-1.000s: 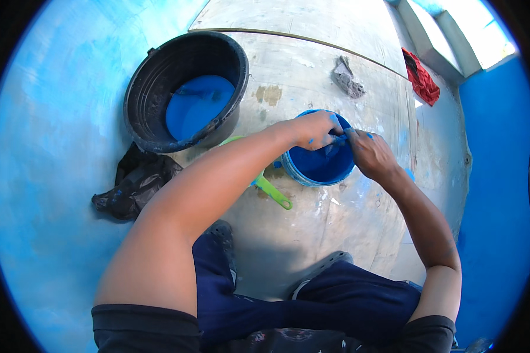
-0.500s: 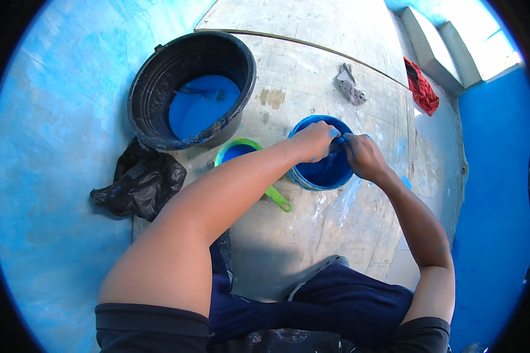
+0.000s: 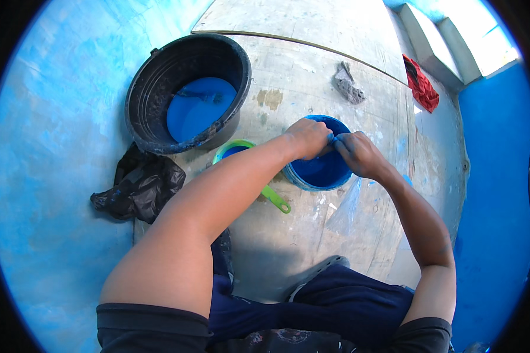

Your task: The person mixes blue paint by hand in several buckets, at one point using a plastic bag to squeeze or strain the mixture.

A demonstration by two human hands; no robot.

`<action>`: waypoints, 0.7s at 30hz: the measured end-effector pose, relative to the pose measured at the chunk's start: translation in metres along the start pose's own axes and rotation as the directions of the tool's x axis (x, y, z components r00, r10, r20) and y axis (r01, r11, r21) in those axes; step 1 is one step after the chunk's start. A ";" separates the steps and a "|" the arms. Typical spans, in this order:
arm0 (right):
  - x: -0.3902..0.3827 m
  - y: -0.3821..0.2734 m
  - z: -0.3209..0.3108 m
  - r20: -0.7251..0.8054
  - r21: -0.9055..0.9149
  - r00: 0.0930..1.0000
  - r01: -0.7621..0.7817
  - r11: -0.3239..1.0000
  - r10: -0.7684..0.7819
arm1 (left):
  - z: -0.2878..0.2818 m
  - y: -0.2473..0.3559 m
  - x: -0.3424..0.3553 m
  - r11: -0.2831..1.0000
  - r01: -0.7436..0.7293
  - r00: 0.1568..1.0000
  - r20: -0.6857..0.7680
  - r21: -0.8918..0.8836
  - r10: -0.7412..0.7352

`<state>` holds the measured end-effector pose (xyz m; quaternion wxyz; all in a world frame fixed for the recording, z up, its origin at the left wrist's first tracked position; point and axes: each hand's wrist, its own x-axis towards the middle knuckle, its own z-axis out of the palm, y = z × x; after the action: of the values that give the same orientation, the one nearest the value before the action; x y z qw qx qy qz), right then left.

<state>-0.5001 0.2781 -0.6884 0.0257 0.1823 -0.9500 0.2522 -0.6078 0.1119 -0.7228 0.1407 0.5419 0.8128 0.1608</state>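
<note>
Both my hands meet above a bucket (image 3: 317, 183) with blue paint in it. My left hand (image 3: 310, 140) is closed over the bucket's left side, knuckles up and fingertips stained blue. Against it, my right hand (image 3: 359, 154) is closed at the bucket's right side, its thumb and fingers pinched together. Whatever lies between the fingertips is hidden. Clear plastic film (image 3: 345, 213) shows on the board below my right wrist, beside the bucket. Partly behind my left forearm stands a green dipper (image 3: 277, 200) with blue paint inside.
A large black tub (image 3: 241, 70) of blue liquid, with a brush (image 3: 209, 97) in it, stands at far left. Near it lies a black plastic bag (image 3: 144, 182). A grey rag (image 3: 348, 85) and a red cloth (image 3: 420, 85) lie farther right. Blue walls flank both sides.
My hands have shifted slightly left and remain pinched together over the bucket. The clear film beside the bucket looks more spread out. The tub and dipper stay put.
</note>
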 end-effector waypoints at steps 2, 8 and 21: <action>0.006 -0.003 -0.002 0.126 0.061 0.976 -0.188 0.980 0.180 | 0.005 -0.003 -0.001 1.000 -0.015 1.000 -0.027 0.013 0.015; 0.003 -0.004 -0.003 0.141 0.074 0.939 -0.327 0.942 0.314 | 0.011 0.002 0.004 0.996 0.000 1.000 -0.014 -0.084 -0.001; 0.000 -0.023 -0.030 0.588 0.533 0.554 -0.813 0.232 0.589 | -0.057 0.022 -0.034 0.988 0.059 0.996 0.071 -0.140 -0.049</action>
<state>-0.4933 0.2743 -0.6512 -0.2976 -0.2452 -0.7144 0.5839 -0.5997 0.0823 -0.6605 0.2103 0.5134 0.8085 0.1960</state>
